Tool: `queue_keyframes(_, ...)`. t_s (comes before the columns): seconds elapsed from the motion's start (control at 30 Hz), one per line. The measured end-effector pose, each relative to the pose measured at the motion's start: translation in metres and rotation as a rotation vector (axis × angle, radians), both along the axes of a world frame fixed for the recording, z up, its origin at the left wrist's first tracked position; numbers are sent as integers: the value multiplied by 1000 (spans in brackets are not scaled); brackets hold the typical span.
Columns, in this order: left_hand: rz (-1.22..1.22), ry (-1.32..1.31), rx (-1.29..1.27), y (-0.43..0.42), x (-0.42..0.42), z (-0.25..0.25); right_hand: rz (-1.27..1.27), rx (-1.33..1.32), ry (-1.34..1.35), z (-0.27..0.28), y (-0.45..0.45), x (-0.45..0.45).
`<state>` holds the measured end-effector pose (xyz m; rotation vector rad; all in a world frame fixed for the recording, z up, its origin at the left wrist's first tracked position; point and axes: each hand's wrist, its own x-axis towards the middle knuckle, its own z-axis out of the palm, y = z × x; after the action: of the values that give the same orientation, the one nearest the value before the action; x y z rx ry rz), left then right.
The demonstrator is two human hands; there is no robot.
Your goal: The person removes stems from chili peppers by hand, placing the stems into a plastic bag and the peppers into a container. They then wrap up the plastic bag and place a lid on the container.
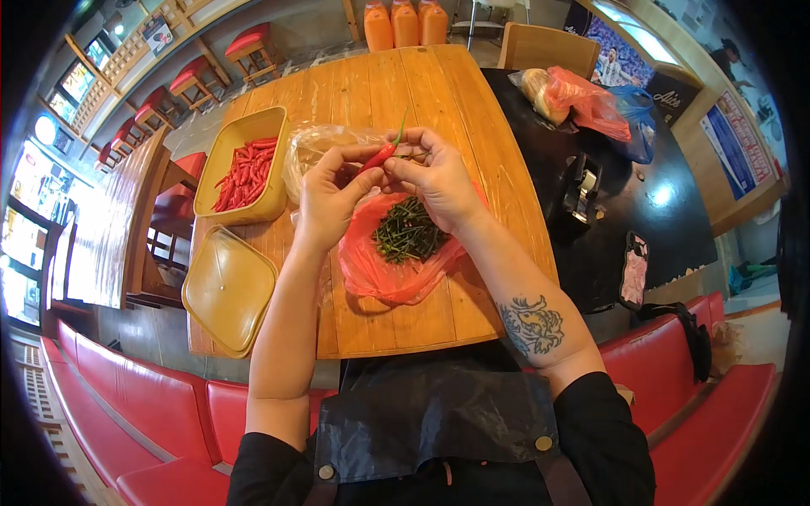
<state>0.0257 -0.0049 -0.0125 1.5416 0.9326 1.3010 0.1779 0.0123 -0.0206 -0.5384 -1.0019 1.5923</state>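
A red chili pepper (384, 156) with a long green stem is raised above the table between my two hands. My left hand (333, 192) is closed around its red body. The fingers of my right hand (440, 179) pinch it near the stem end; the exact contact is partly hidden. Below my hands, a heap of green chili stems (409, 234) lies on a spread red plastic bag (384, 282). To the left stands a yellow plastic tub (274, 201) with many red chilies (245, 174) in it. Its translucent lid (226, 287) lies flat in front of it.
A clear plastic bag (308, 156) sits beside the tub on the wooden table (405, 329). Orange bottles (377, 27) stand beyond the far edge. On the black table to the right are a tape dispenser (580, 192), a phone (634, 268) and plastic bags (591, 101).
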Motion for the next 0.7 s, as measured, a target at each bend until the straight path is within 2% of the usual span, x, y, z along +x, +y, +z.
queue_keyframes(0.2,35,54,-36,0,-6,5,25,-32,-36,2,6,11)
queue_keyframes(0.27,-7,76,-127,-3,-4,8,38,-31,-35,-1,8,13)
queue_keyframes(0.53,-79,32,-117,-1,-8,5,162,-59,-66,4,8,21)
queue_keyframes(0.7,-39,-23,-114,-2,-4,4,-71,153,-235,-1,6,11)
